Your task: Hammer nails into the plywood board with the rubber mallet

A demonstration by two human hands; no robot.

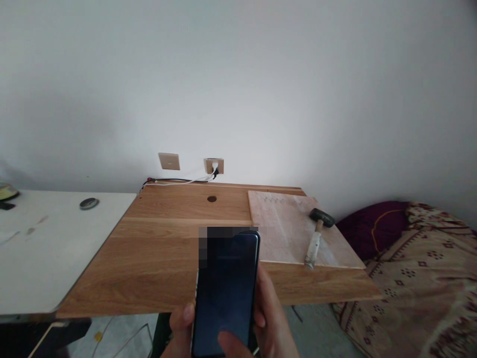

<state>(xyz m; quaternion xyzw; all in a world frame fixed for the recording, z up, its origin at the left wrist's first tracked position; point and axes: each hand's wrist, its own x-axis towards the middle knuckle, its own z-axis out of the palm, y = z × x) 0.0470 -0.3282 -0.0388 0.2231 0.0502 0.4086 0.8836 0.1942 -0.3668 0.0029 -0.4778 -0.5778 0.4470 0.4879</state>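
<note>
A smartphone (226, 293) with a dark screen is held upright in front of me, over the near edge of the wooden desk (149, 268). My left hand (181, 330) is closed along its left side, the fingertips at the edge. My right hand (270, 318) wraps round the right side, and a thumb lies across the lower screen. To the right, a mallet (321, 218) with a dark head and a pale, worn handle rests on a thin board (283, 231) that lies on the desk.
A white table (48, 248) adjoins the desk on the left, with a round metal lid (89, 203) on it. Cables (175, 182) run along the wall to a socket (215, 166). A patterned blanket (413, 283) and a purple cushion (367, 226) lie at the right.
</note>
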